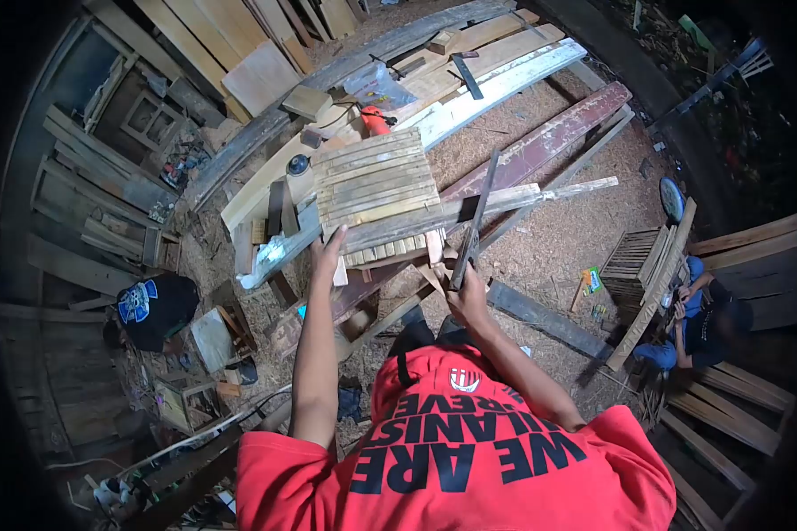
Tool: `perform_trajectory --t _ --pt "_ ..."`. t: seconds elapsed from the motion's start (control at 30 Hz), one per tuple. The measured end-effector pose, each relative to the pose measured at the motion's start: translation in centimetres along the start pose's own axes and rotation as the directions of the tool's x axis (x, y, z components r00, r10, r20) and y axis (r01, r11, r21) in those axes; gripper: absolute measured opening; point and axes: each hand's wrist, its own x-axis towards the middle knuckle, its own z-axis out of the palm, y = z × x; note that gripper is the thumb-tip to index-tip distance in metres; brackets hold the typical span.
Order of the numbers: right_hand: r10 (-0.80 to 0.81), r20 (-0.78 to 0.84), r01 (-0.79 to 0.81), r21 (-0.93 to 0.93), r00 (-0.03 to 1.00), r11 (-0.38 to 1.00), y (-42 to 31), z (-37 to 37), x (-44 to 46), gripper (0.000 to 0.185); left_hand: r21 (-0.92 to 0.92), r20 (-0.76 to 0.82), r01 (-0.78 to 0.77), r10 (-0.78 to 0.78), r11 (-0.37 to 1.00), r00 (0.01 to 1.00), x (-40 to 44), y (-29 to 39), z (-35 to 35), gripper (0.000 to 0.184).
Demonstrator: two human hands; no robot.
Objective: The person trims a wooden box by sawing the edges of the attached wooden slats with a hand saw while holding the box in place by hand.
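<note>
In front of me a small slatted wooden piece (376, 186), like a stool or crate top, rests tilted on the planks. My left hand (329, 254) grips its near left corner, the thumb on the top edge. My right hand (469, 296) is closed around the lower end of a long, narrow, dark blade-like tool (480, 212), held upright beside the piece's right side. The tool's exact kind is unclear. Short wooden legs or blocks show under the near edge of the piece.
Long boards, one white (505, 84) and one reddish (549, 137), lie beyond. An orange power tool (376, 120) and a dark flat tool (467, 76) rest on the planks. Two people work nearby, one left (155, 310), one right (717, 323). Shavings cover the ground.
</note>
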Motion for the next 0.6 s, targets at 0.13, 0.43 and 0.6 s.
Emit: perform_trajectory --t 0.13,0.43,0.6 --pt "-0.079 -0.031 0.078 -0.042 0.996 0.996 -2.2 -2.9 -1.3 0.013 0.247 -0.065 0.042 -0.027 0.968 0.998 0.2 0.5 0.4 0.073" --pt "0.097 0.005 -0.097 0.118 0.995 0.988 -3.8 -5.2 -3.3 0.032 0.857 -0.052 -0.195 0.456 0.477 0.889 -1.3 2.1 6.3 0.082" --pt "0.031 0.042 -0.038 0.166 0.999 0.985 -6.2 -4.8 -3.1 0.038 0.768 0.199 -0.469 0.533 0.436 0.822 0.4 4.0 12.9 0.075"
